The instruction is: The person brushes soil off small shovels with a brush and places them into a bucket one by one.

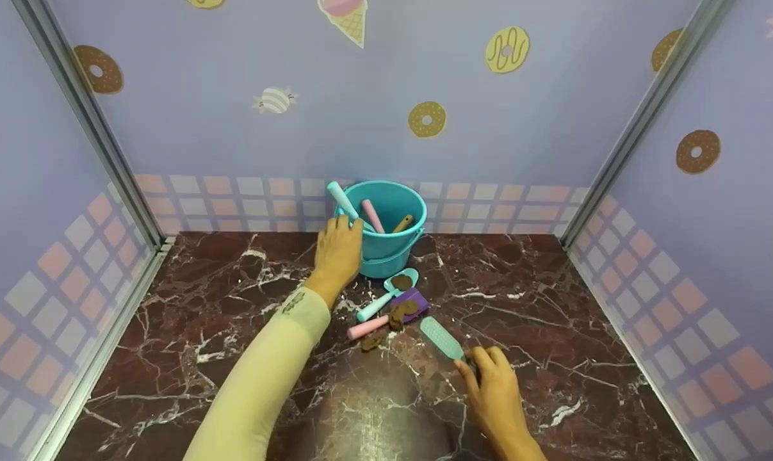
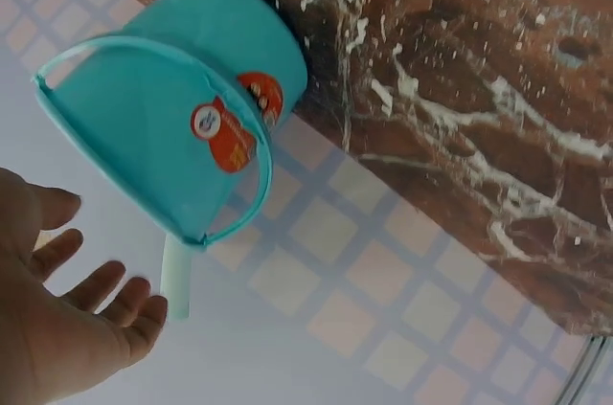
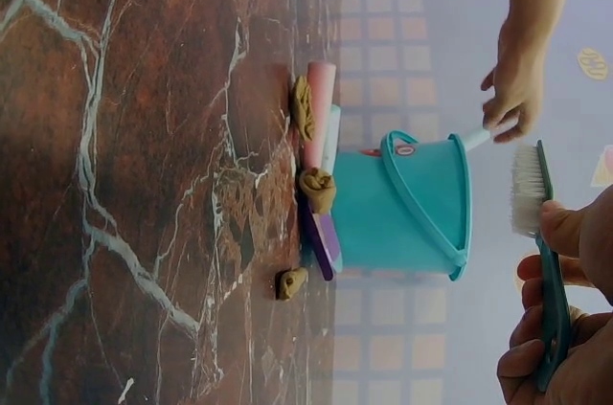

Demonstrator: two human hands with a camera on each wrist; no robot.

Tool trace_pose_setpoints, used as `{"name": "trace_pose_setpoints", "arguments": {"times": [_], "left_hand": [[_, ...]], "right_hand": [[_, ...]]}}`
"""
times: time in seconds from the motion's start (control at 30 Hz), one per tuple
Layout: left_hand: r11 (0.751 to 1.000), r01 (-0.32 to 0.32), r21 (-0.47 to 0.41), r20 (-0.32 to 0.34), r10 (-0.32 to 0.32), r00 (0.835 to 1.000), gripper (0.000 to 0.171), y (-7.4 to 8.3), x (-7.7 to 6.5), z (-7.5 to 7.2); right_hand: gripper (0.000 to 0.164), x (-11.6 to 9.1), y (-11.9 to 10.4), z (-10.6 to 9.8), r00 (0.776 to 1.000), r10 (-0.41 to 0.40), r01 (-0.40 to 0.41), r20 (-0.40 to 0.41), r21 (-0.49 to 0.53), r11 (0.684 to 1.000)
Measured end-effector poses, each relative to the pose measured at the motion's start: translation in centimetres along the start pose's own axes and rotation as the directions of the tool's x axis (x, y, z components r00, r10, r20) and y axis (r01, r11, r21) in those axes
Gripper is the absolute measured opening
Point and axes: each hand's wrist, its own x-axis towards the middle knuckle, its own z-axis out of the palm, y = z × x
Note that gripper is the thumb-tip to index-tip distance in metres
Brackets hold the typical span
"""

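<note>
A turquoise bucket [image 1: 386,246] stands against the back wall with a pale blue handle [image 1: 341,197], a pink handle [image 1: 372,216] and a yellowish handle [image 1: 403,223] sticking up inside. At its left rim is my left hand [image 1: 339,250], fingers loosely bent; in the left wrist view the fingers of this hand [image 2: 72,300] are spread near the pale handle [image 2: 176,276], not wrapped round it. My right hand [image 1: 495,394] grips a green brush [image 1: 442,339] by its handle. White bristles show on the brush [image 3: 527,190] in the right wrist view.
Before the bucket lie a light blue scoop [image 1: 374,306] with brown stuff in its bowl and a purple shovel [image 1: 418,301] with a pink handle. Brown lumps [image 1: 374,340] lie on and beside them. White crumbs dot the dark marbled surface [image 1: 245,371]. Patterned walls enclose three sides.
</note>
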Motion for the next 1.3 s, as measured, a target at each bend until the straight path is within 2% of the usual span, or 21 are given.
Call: {"name": "trace_pose_setpoints", "arguments": {"times": [0.07, 0.13, 0.23, 0.33, 0.37, 0.47, 0.57, 0.63, 0.73, 0.83, 1.03, 1.1, 1.2, 1.3], "left_hand": [[1.000, -0.023, -0.012, 0.016, 0.023, 1.000, 0.029, 0.1, -1.2, 0.9], [0.998, -0.050, -0.030, 0.071, 0.052, 0.996, 0.027, 0.4, -2.6, 2.3], [0.993, -0.099, -0.061, 0.206, 0.109, 0.972, 0.027, 0.9, -5.2, 5.1], [0.987, -0.138, -0.078, 0.270, 0.154, 0.950, 0.026, 1.6, -7.5, 7.8], [0.986, -0.150, -0.069, 0.272, 0.164, 0.948, 0.026, 1.9, -8.1, 8.5], [0.988, -0.151, -0.034, 0.232, 0.155, 0.960, 0.026, 2.7, -9.2, 10.0], [0.995, -0.102, -0.007, 0.222, 0.101, 0.970, 0.023, 3.2, -9.6, 10.9], [0.999, -0.053, -0.004, 0.243, 0.053, 0.969, 0.021, 3.5, -9.6, 11.4], [1.000, 0.022, -0.018, 0.291, -0.016, 0.957, 0.024, 3.7, -9.5, 11.9], [0.996, 0.075, -0.041, 0.316, -0.058, 0.947, 0.030, 3.8, -9.3, 12.2], [0.996, 0.085, -0.037, 0.344, -0.068, 0.936, 0.026, 3.6, -9.6, 12.1], [0.996, 0.082, -0.027, 0.336, -0.069, 0.939, 0.024, 3.6, -9.8, 11.8], [0.997, 0.073, -0.027, 0.290, -0.062, 0.955, 0.022, 3.6, -10.2, 11.1], [0.998, 0.052, -0.044, 0.198, -0.042, 0.979, 0.025, 3.9, -10.9, 10.1]], "right_hand": [[0.019, 0.0, 0.0, 0.0, 1.000, -0.008, 0.008, -0.007, 0.003, 1.000], [0.019, -0.1, 0.0, 0.0, 1.000, 0.004, -0.004, -0.007, 0.004, 1.000], [0.019, -0.3, 0.1, 0.0, 1.000, 0.012, -0.012, -0.013, 0.003, 1.000], [0.019, -0.4, 0.1, 0.1, 1.000, 0.014, -0.014, -0.022, 0.002, 1.000], [0.019, -0.4, 0.2, 0.1, 1.000, 0.012, -0.012, -0.028, 0.000, 1.000], [0.019, -0.6, 0.2, 0.1, 0.999, 0.014, -0.014, -0.031, 0.000, 1.000], [0.019, -0.7, 0.2, 0.1, 0.999, 0.023, -0.023, -0.030, 0.001, 1.000], [0.019, -0.8, 0.2, 0.0, 0.999, 0.029, -0.029, -0.026, 0.005, 1.000], [0.019, -0.9, 0.2, 0.0, 0.999, 0.038, -0.038, -0.020, 0.012, 0.999], [0.018, -0.9, 0.2, 0.0, 0.999, 0.041, -0.041, -0.020, 0.017, 0.999], [0.017, -1.0, 0.1, 0.1, 1.000, 0.004, -0.004, -0.023, 0.033, 0.999], [0.017, -1.0, 0.0, 0.1, 1.000, 0.010, -0.009, -0.018, 0.029, 1.000], [0.018, -0.9, 0.0, 0.2, 0.999, 0.034, -0.034, -0.004, 0.017, 0.999], [0.019, -0.6, -0.2, 0.5, 0.999, 0.037, -0.037, 0.010, -0.020, 0.999]]}}
